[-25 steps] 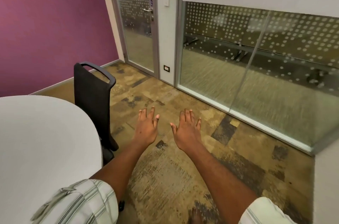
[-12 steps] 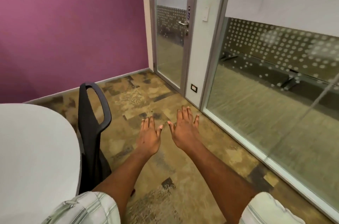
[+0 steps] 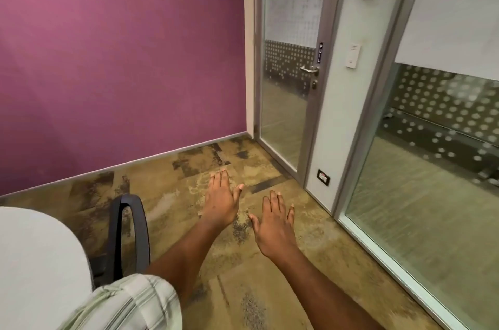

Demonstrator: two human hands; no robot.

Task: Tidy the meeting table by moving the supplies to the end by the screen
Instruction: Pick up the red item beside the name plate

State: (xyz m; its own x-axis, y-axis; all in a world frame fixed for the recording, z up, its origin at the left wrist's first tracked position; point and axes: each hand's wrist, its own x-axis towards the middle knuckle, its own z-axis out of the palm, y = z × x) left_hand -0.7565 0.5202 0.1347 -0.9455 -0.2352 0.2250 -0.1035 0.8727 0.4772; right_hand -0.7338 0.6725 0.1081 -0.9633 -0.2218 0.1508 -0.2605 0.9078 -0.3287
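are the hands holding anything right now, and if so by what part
Nothing is held. The left hand and right hand are both stretched out flat, fingers straight, over the carpet, touching nothing.

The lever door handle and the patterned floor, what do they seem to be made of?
The silver lever door handle looks like satin metal: grey with a soft sheen. The brown patterned floor looks like low-pile carpet tile: matte, mottled, faint straight seams, though blur leaves it open.
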